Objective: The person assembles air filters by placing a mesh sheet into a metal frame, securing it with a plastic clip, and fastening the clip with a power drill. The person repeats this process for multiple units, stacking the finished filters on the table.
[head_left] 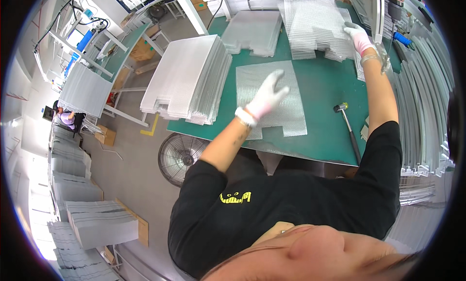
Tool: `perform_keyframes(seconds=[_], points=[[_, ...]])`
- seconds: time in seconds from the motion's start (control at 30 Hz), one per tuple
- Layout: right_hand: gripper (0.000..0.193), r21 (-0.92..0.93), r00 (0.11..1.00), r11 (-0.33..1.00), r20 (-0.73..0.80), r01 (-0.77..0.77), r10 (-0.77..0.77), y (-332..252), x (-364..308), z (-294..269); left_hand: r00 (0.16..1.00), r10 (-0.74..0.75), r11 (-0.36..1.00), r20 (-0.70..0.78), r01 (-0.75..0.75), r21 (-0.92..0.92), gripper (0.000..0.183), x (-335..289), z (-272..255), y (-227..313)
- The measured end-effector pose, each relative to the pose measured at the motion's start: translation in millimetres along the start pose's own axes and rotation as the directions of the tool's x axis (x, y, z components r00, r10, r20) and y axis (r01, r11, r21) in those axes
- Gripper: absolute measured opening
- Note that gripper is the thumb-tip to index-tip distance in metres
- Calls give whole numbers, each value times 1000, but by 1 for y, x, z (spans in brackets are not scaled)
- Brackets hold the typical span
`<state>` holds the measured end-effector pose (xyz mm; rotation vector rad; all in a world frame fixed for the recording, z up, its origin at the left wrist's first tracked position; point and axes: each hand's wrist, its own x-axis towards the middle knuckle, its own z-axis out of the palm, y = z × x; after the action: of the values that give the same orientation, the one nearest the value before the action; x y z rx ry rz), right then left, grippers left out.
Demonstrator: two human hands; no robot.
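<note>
My left hand (268, 97), in a white glove, hovers with fingers spread over a single clear ribbed plastic sheet (257, 79) that lies flat on the green table (325, 86). My right hand (358, 36), also gloved, reaches to the far right and touches the edge of a stack of the same sheets (315, 23). A tall pile of finished sheets (187, 77) sits at the table's left edge, beside my left hand.
A mallet (348, 120) lies on the table right of the flat sheet. Another sheet stack (255, 31) sits at the back. A floor fan (179, 157) stands below the table's left corner. Long metal frames (422, 116) line the right. Another person (65, 117) sits far left.
</note>
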<state>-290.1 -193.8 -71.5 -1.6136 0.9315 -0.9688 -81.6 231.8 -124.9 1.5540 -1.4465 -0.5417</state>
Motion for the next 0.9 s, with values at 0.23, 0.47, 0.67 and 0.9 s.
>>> perform_keyframes(seconds=[0.23, 0.47, 0.67, 0.9], points=[[47, 157, 957, 944, -46, 291, -287, -27, -11, 27, 972, -215, 936, -92, 178, -304, 85, 146, 33, -17], [44, 352, 905, 834, -141, 425, -402, -53, -23, -29, 903, -192, 921, -384, 301, 247, 74, 178, 67, -9], [48, 692, 896, 631, -53, 351, -440, -91, -117, 57, 910, -272, 956, -314, 291, 16, 80, 152, 16, -51], [43, 188, 961, 953, 94, 239, -259, -46, -302, 95, 950, -72, 645, -304, -188, -741, 86, -82, -53, 29]])
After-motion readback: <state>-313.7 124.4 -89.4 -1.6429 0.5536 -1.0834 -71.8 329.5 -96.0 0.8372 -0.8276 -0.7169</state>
